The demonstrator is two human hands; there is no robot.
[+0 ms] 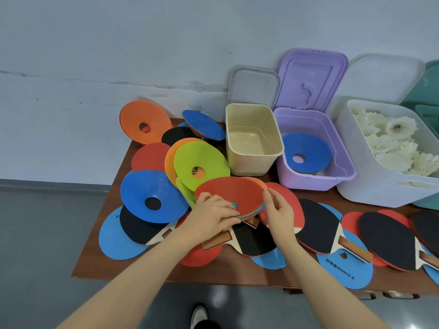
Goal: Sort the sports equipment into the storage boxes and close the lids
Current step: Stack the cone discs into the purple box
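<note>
A small stack of disc cones with a red one (pixel 231 193) on top is tilted up above the table's middle. My left hand (pixel 211 216) grips its near left rim and my right hand (pixel 279 211) holds its right rim. More cones lie loose to the left: blue (pixel 147 194), green (pixel 199 166), orange (pixel 142 121). The purple box (pixel 313 179) holds a blue cone (pixel 306 153), lid up. A beige box (pixel 251 165) stands empty. Table tennis paddles (pixel 318 229) lie along the front of the table.
A white box (pixel 380 184) full of white shuttlecocks (pixel 389 138) stands at the right, with a teal box (pixel 427 110) behind it. The brown table (pixel 114 264) is against a pale wall. Blue paddle covers (pixel 349 269) lie under the paddles. A shoe (pixel 199 314) shows on the grey floor.
</note>
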